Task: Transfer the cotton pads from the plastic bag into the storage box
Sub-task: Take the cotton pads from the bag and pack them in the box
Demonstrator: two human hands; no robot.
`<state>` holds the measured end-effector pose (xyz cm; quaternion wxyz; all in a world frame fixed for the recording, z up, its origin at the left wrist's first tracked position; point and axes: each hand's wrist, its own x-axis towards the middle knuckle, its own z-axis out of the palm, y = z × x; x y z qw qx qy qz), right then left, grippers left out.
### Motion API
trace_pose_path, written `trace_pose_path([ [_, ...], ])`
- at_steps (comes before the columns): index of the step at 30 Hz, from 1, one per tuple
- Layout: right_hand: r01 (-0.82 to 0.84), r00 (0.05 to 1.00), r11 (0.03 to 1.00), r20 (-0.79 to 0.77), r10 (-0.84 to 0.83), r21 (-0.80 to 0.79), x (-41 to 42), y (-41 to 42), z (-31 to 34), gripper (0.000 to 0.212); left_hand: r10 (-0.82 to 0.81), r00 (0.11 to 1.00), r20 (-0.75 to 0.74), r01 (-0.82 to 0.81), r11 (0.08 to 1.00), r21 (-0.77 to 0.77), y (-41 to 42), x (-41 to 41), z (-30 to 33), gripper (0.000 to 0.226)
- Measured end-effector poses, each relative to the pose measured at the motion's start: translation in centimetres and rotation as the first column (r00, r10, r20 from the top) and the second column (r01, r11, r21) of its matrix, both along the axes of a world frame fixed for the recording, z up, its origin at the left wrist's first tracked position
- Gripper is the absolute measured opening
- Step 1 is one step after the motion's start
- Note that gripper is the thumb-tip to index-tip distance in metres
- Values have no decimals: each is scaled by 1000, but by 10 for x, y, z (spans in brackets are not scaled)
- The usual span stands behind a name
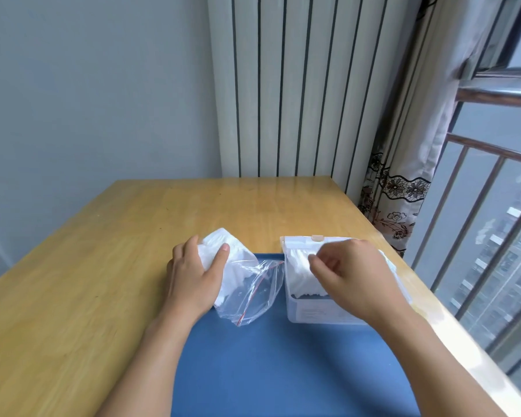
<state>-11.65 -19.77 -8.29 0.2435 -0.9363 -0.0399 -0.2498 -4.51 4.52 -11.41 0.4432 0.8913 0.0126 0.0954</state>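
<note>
Wooden table (109, 266) carries a blue mat (268, 371) at its near edge. Left hand (193, 275) grips the closed end of the clear plastic bag (250, 296), fingers and thumb curled round the cotton pads (220, 245) bunched inside; the bag's open, red-lined mouth lies slack on the mat. Just right, the translucent storage box (310, 311) stands open, 1 row of pads visible within. Right hand (346, 275) is over the box, fingers curled at the pads; whether it holds any cannot be told.
</note>
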Motion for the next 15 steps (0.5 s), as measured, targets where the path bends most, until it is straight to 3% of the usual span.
trace_pose_path([
  [3,-161,976,987,-144,162,19,-4,8,-1,38,-83,996,-33,81,995,-51,6,2,-2,73],
  [7,-356,934,934,-27,356,6,-10,28,-6,11,-48,999,-1,47,984,-170,12,8,-2,46],
  [10,-360,932,909,-50,358,-211,-9,39,-17,13,40,998,46,-31,983,-182,15,9,-2,19],
  [12,-317,945,881,-36,325,-350,-7,44,-25,15,53,996,72,-40,983,-177,13,9,0,16],
  [15,-246,963,873,-2,270,-420,-5,52,-30,18,60,996,63,-45,976,-214,13,9,1,17],
])
